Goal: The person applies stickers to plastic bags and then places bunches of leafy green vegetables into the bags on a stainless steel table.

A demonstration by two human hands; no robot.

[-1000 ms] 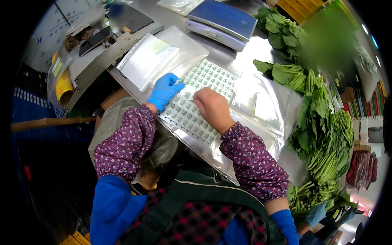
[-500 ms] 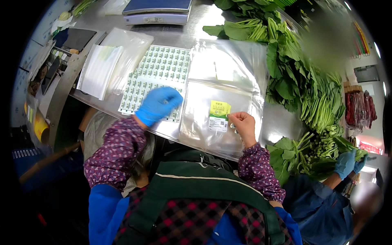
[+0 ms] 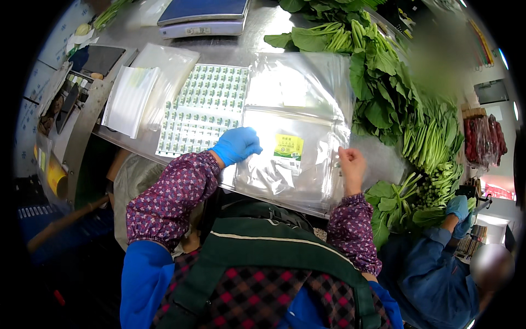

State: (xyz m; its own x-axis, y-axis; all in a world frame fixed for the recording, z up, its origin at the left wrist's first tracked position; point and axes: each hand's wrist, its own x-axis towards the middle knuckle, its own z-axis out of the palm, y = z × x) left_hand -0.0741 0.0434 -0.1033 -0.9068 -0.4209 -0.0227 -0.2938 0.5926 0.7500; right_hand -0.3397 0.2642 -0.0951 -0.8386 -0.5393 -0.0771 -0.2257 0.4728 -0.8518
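A stack of clear plastic bags [image 3: 312,181] lies flat on the metal table, with a yellow-and-green label [image 3: 289,146] on the top one. My left hand [image 3: 236,145], in a blue glove, is closed over the stack's left edge, beside a sheet of small green-and-white stickers [image 3: 205,88]. Whatever its fingertips hold is hidden. At the stack's right edge is my bare right hand [image 3: 352,166], thumb and fingers drawn together. Anything between them is too small to make out.
Leafy green vegetables [image 3: 383,82] are heaped along the right side. More clear bags [image 3: 131,101] lie left of the sticker sheet, and a blue-topped scale [image 3: 204,16] stands at the back. At right, a co-worker's blue-gloved hands [image 3: 459,211] are by the greens.
My left hand has moved right, off the sticker sheet to the bags' left edge. My right hand has shifted right, from beside the label to the stack's right edge.
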